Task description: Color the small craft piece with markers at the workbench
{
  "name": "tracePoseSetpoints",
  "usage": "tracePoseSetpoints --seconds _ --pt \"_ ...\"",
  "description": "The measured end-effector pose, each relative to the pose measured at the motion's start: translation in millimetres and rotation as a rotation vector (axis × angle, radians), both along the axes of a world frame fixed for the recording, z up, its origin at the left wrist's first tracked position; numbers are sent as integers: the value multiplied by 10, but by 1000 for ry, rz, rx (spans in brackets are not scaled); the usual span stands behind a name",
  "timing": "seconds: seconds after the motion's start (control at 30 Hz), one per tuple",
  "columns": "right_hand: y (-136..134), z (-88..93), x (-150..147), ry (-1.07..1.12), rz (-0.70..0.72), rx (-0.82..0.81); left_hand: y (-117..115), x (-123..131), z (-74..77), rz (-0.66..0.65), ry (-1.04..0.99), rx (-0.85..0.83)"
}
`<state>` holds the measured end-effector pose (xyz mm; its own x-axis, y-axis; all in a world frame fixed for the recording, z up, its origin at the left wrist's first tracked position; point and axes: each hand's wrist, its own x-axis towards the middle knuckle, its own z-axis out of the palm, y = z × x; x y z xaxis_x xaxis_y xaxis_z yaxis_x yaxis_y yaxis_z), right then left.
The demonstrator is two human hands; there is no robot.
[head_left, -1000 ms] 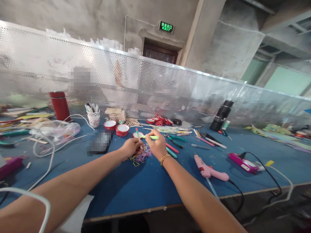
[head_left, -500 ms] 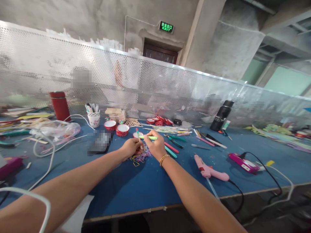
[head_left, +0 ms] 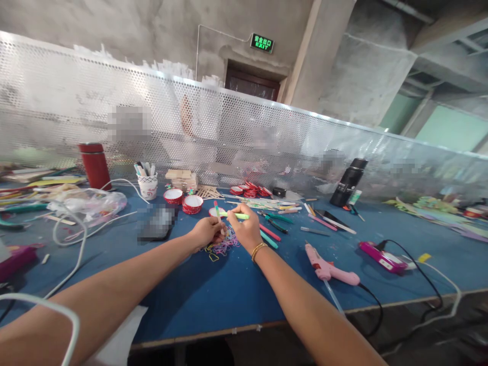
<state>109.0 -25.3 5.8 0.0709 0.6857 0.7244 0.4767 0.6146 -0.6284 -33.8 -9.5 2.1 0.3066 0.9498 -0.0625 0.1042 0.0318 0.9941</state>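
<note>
L grip (head_left: 205,232) holds stick (head_left: 217,210) tilted, red up; R grip (head_left: 247,229), marker (head_left: 243,216) ~horiz., tip L.

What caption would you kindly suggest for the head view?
Left hand holds a red-tipped craft stick; right hand, a green marker.

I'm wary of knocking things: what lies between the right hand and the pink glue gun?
In the head view, a red marker and a teal marker lie between the right hand and the glue gun.

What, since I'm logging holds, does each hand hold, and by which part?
Left hand: the coloured stick, near its lower end. Right hand: the green marker, around its middle.
</note>
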Motion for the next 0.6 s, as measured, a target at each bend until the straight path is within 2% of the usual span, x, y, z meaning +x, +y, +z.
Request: tracePoseSetpoints --seconds 0.2,0.6 --pt "4 3 0 6 -26 -4 9 -2 -7 -1 13 0" --pt "-2 7 12 6 16 0 -1 -5 3 -19 -2 -3"
